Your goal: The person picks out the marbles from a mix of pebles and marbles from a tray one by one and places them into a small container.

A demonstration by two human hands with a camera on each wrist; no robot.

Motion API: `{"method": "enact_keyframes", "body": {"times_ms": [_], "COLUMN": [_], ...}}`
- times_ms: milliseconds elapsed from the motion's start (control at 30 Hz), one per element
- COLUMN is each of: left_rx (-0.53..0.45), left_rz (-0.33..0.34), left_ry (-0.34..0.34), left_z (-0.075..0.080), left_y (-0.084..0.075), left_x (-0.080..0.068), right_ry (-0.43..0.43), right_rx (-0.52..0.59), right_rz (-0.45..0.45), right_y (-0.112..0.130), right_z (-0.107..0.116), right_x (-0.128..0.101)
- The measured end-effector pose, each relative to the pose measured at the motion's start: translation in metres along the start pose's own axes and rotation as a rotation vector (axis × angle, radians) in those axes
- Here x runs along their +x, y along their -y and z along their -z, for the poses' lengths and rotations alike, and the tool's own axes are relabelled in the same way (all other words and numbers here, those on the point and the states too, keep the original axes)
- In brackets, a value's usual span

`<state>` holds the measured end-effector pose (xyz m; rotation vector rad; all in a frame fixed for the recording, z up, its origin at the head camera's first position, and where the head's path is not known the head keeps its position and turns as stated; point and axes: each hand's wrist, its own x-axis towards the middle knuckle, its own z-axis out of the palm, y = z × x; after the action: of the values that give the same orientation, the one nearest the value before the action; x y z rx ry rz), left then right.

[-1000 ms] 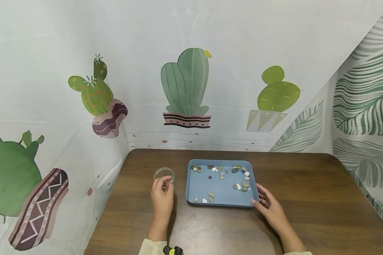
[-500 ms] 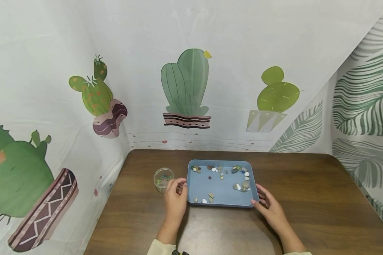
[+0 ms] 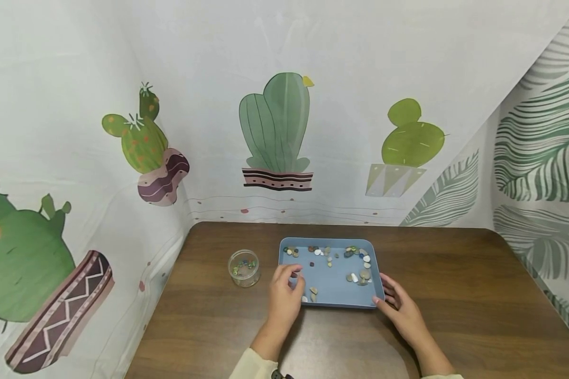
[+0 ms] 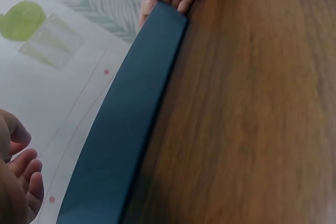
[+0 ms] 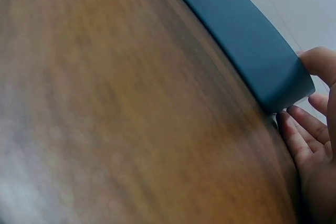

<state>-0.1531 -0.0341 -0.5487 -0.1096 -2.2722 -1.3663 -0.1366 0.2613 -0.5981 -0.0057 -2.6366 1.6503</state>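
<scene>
A blue tray [image 3: 327, 241] holding several small pebbles [image 3: 360, 275] sits on a brown wooden table [image 3: 455, 295]. My left hand [image 3: 291, 275] hovers over the tray's near-left corner, fingers loosely curled, with nothing seen in them. In the left wrist view those fingers [image 4: 23, 177] sit beside the tray [image 4: 126, 129]. My right hand [image 3: 384, 296] holds the near-right corner. The right wrist view shows its thumb above and fingers [image 5: 299, 140] below the tray [image 5: 247, 40] corner. A small clear jar [image 3: 244, 268] with coloured pebbles stands to the tray's left.
Cactus-print cloth hangs close behind the table and along its left side, and leaf-print cloth hangs on the right. Bare wood stretches to the right of the tray and along the front edge. The jar stands near the table's left edge.
My left hand has moved right from the jar's mouth to the tray's near-left corner. The jar now stands uncovered. The right hand and tray have stayed put.
</scene>
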Motion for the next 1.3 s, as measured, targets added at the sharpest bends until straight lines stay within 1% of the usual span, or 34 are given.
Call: {"method": "enact_keyframes", "body": {"times_ms": [100,167,233,333,467,567,733,800,900,1033,1167,1300], "left_rx": [0.049,0.08,0.107,0.134,0.183,0.221,0.26,0.278,0.32,0.372,0.388,0.4], "left_rz": [0.014,0.0,-0.03,-0.067,-0.087,-0.1,-0.161,-0.183,-0.199,-0.194,-0.19,-0.212], "left_ry": [0.088,0.145,0.19,0.226,0.281,0.346,0.45,0.48,0.525,0.587,0.637,0.661], "left_z": [-0.007,-0.012,-0.018,-0.026,-0.036,-0.042,-0.053,-0.057,-0.063,-0.072,-0.082,-0.091], "left_y": [-0.004,-0.006,-0.005,-0.004,-0.002,-0.002,-0.006,-0.008,-0.012,-0.015,-0.013,-0.008], "left_x": [0.001,0.003,0.006,0.009,0.013,0.018,0.028,0.033,0.04,0.047,0.054,0.06], "right_ry": [-0.002,-0.001,0.0,0.001,0.0,0.0,-0.007,-0.004,-0.004,-0.009,-0.011,-0.003], "right_rx": [0.005,0.008,0.011,0.015,0.018,0.017,0.016,0.017,0.027,0.05,0.052,0.043], "right_rz": [0.011,0.014,0.014,0.014,0.019,0.021,0.028,0.031,0.046,0.074,0.075,0.059], "right_y": [-0.001,-0.001,-0.001,0.0,0.003,0.004,0.004,0.005,0.004,0.004,0.003,0.004], "right_z": [-0.001,-0.001,-0.001,0.0,0.0,0.0,-0.001,0.0,0.0,0.0,0.0,0.0], "right_x": [0.0,0.0,0.0,0.0,0.0,-0.001,-0.001,-0.001,-0.002,-0.002,-0.002,-0.002]}}
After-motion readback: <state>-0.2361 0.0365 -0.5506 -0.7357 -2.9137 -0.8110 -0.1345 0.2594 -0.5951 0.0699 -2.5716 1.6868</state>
